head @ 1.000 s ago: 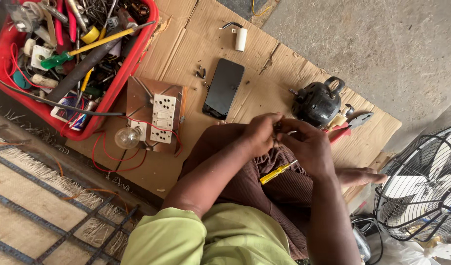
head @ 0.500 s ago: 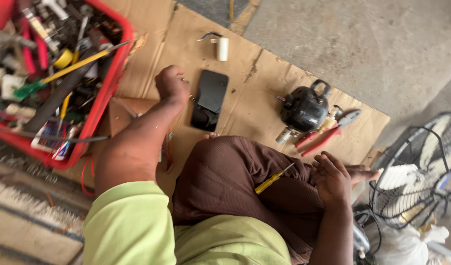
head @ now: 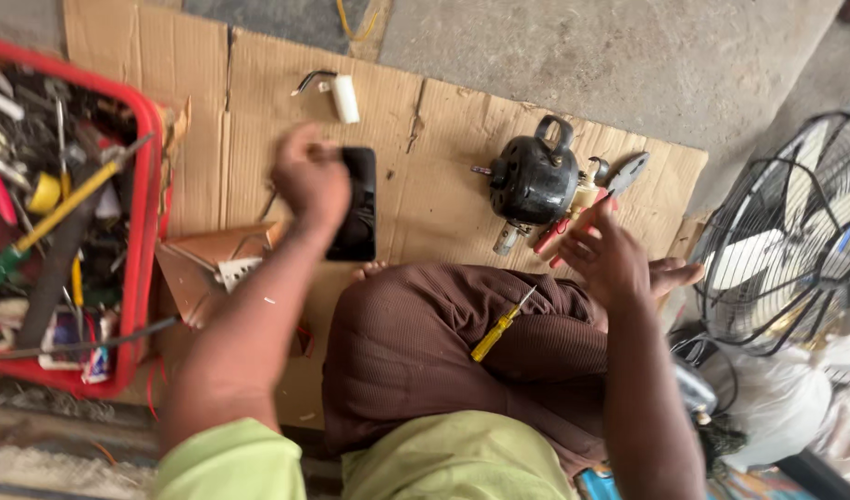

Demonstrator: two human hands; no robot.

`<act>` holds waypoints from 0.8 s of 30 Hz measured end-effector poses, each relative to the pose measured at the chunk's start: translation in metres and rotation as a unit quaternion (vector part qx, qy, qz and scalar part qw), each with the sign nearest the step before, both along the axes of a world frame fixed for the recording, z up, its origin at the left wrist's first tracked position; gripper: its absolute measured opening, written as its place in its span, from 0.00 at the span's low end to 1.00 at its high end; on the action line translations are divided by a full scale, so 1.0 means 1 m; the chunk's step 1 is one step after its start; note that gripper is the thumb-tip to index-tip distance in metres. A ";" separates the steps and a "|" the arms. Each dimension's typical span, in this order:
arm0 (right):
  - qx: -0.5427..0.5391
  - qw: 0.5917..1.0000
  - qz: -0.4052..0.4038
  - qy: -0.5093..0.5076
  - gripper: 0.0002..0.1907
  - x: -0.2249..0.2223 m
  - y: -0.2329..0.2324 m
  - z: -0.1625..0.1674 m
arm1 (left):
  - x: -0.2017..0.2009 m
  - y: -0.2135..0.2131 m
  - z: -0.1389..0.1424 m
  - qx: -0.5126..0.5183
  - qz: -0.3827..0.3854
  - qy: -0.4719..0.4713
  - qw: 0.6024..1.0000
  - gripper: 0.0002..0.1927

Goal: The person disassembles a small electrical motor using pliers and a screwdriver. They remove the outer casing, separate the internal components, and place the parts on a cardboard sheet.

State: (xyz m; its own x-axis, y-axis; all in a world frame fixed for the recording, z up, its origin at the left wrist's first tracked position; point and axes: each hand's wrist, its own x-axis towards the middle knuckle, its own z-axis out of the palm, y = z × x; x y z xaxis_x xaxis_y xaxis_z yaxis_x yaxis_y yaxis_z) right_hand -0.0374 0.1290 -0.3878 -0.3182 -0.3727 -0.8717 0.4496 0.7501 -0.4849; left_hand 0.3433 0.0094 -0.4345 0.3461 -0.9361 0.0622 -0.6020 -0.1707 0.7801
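On the cardboard sheet (head: 258, 111) lies a flat black phone (head: 355, 206), and the left hand (head: 311, 178) is curled in a fist at its left edge; whether it grips anything is unclear. Right of the phone sits a black motor (head: 534, 181). The right hand (head: 610, 259) hangs near it, fingers spread, holding nothing. Below the phone, a yellow screwdriver (head: 501, 326) rests on the brown lap.

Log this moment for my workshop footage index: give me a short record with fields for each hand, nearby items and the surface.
left hand: raised over the black phone; fingers curled, contents unclear
right hand: open, empty, near the red-handled pliers
lap: yellow-handled screwdriver lying on it
nearby: black motor, red crate of tools, fan cage
surface: cardboard sheet on concrete
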 end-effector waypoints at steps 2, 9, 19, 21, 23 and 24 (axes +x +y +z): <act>0.049 0.998 -0.021 -0.028 0.40 0.004 -0.027 -0.003 | -0.059 -0.002 0.006 0.044 -0.075 0.156 0.984 0.08; 0.041 0.995 0.036 -0.087 0.39 -0.001 -0.060 -0.014 | -0.234 -0.004 0.032 0.165 -0.160 0.152 0.961 0.31; -0.057 0.996 0.002 -0.070 0.23 0.003 -0.019 0.034 | -0.209 0.041 0.087 0.222 -0.165 0.454 0.847 0.18; -0.195 0.974 0.071 -0.090 0.19 0.000 -0.005 0.046 | -0.191 0.068 0.091 0.071 -0.224 0.391 0.890 0.15; -0.229 0.972 0.060 0.002 0.19 0.005 -0.002 0.046 | -0.180 0.076 0.086 -0.040 -0.244 0.317 0.916 0.15; -0.252 0.965 0.056 0.051 0.21 0.009 -0.003 0.044 | -0.178 0.078 0.082 -0.064 -0.227 0.282 0.930 0.15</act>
State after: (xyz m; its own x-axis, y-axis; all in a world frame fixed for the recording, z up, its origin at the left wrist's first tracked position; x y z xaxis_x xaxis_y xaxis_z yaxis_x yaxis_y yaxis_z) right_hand -0.0285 0.1261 -0.3441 -0.3260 -0.7778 -0.5373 0.3101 0.4489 -0.8380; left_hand 0.1655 0.0877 -0.3522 -0.0720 -0.9912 0.1107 -0.0782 0.1162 0.9901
